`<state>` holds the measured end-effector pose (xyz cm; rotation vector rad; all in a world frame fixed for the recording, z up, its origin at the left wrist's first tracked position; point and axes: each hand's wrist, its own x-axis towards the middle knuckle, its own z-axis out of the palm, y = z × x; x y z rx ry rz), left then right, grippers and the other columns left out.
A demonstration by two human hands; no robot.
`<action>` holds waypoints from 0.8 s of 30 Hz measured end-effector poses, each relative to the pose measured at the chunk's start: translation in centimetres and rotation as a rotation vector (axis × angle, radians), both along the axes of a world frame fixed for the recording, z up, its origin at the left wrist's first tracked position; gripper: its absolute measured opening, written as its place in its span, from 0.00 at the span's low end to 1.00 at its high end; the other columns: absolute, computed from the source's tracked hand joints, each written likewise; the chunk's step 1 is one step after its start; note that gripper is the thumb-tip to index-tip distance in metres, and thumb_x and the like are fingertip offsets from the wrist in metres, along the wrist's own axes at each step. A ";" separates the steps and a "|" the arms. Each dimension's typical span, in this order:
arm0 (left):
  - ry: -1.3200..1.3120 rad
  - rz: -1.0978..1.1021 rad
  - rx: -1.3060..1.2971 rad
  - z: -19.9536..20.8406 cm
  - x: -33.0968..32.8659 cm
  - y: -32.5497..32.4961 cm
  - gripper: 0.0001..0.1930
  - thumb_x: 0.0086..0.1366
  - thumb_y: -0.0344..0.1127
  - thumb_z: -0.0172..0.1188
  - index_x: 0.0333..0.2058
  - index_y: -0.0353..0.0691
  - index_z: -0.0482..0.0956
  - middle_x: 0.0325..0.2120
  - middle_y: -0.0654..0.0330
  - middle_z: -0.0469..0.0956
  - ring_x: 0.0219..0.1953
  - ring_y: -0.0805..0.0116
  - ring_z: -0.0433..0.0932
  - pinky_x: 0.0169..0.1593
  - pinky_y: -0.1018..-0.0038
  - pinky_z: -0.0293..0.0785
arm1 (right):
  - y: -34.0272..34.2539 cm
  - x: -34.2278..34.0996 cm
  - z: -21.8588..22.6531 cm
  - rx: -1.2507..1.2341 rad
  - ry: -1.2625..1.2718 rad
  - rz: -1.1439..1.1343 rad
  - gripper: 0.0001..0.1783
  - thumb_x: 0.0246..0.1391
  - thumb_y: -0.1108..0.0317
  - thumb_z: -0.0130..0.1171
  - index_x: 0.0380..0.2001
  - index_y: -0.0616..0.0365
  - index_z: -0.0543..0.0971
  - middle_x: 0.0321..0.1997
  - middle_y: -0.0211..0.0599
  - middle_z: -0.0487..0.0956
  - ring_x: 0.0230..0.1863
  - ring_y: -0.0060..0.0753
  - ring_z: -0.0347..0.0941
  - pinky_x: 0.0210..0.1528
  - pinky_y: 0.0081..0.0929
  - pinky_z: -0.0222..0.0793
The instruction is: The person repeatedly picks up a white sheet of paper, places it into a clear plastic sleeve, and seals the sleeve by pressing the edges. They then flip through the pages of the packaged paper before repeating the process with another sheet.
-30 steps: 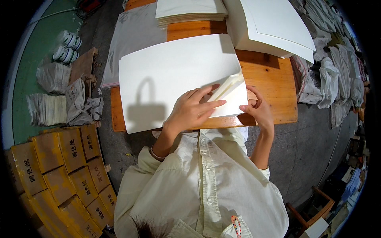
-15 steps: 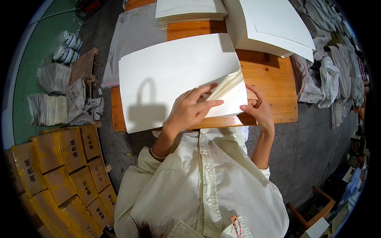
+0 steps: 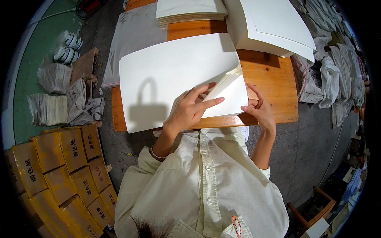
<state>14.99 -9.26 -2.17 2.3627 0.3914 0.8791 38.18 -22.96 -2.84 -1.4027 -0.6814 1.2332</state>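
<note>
Paper stack (image 3: 170,63): near right corner is partly lifted, rest flat.
Half-closed left hand (image 3: 188,107) holds lifted sheets (image 3: 225,82); loosely curled right hand (image 3: 260,112) is at lower sheets (image 3: 231,102), grip unclear.

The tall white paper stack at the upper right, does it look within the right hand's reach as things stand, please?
Probably yes: only wooden tabletop shows between the right hand and the tall white paper stack, though the arm would likely need to stretch forward.
</note>
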 end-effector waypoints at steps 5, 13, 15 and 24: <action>0.083 -0.057 0.014 1.1 0.2 -0.3 0.21 0.48 0.32 0.68 0.44 0.56 0.83 0.55 0.56 0.69 0.45 0.64 0.76 0.44 0.72 0.77 | 0.3 -0.4 0.1 -0.026 -0.031 -0.055 0.39 0.45 0.79 0.65 0.61 0.62 0.63 0.22 0.27 0.78 0.25 0.13 0.71 0.33 0.12 0.66; 0.104 -0.038 0.020 1.0 0.1 -0.3 0.23 0.45 0.31 0.69 0.44 0.56 0.82 0.56 0.57 0.68 0.45 0.64 0.76 0.44 0.72 0.76 | 0.0 -0.6 0.5 0.031 -0.064 -0.116 0.34 0.49 0.75 0.64 0.60 0.62 0.64 0.25 0.30 0.80 0.28 0.14 0.72 0.37 0.13 0.67; 0.096 -0.024 -0.020 1.0 0.1 -0.4 0.22 0.48 0.28 0.66 0.44 0.56 0.82 0.55 0.56 0.69 0.46 0.63 0.76 0.44 0.71 0.76 | 0.0 -0.5 0.8 0.048 -0.071 -0.121 0.33 0.52 0.72 0.62 0.60 0.63 0.63 0.32 0.37 0.81 0.35 0.20 0.74 0.42 0.16 0.68; 0.038 -0.004 0.038 0.6 0.1 -0.2 0.19 0.59 0.24 0.53 0.45 0.56 0.82 0.54 0.53 0.69 0.48 0.60 0.76 0.44 0.70 0.77 | -0.7 -1.8 0.8 0.065 -0.300 -0.028 0.35 0.58 0.66 0.58 0.65 0.61 0.57 0.63 0.62 0.64 0.66 0.46 0.58 0.64 0.33 0.55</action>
